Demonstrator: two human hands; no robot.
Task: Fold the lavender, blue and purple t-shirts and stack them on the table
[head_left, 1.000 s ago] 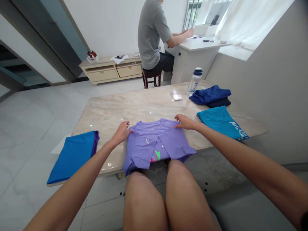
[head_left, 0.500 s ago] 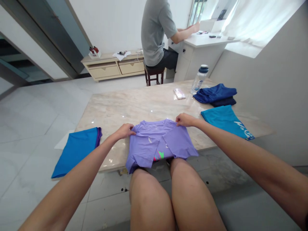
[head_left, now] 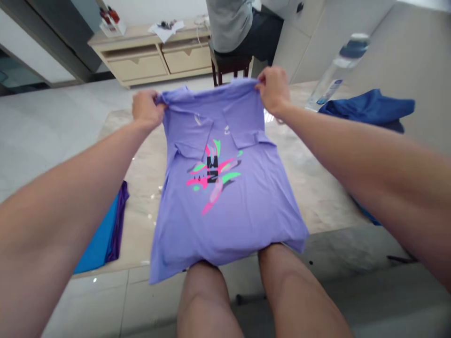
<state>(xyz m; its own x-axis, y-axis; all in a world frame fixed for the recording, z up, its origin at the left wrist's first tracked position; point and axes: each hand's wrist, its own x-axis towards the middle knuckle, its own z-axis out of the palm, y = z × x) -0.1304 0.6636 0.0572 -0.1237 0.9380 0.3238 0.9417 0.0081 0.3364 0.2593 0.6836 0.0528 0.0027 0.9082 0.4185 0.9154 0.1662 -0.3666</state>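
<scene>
A purple T-shirt (head_left: 243,202) with a pink, green and black print hangs stretched between my hands, above the marble-patterned table. My left hand (head_left: 147,108) is closed on its left shoulder edge. At the other shoulder, my right hand (head_left: 274,89) pinches the fabric. Both sleeves lie folded inward over the chest, and the hem reaches down to my knees. Partly behind my left forearm lies a folded blue and purple garment (head_left: 109,230). Beyond my right forearm is a dark blue garment (head_left: 373,110); another blue cloth is mostly hidden under that arm.
A clear water bottle (head_left: 338,70) with a blue lid stands at the table's (head_left: 141,188) far right. Behind the table, a person (head_left: 232,28) sits on a dark stool (head_left: 230,63). A low wooden cabinet (head_left: 137,65) runs along the wall.
Both hands have risen and moved away from me, lifting the T-shirt by its shoulders. Its body has unrolled, so the full print shows. The view has tilted down and closer.
</scene>
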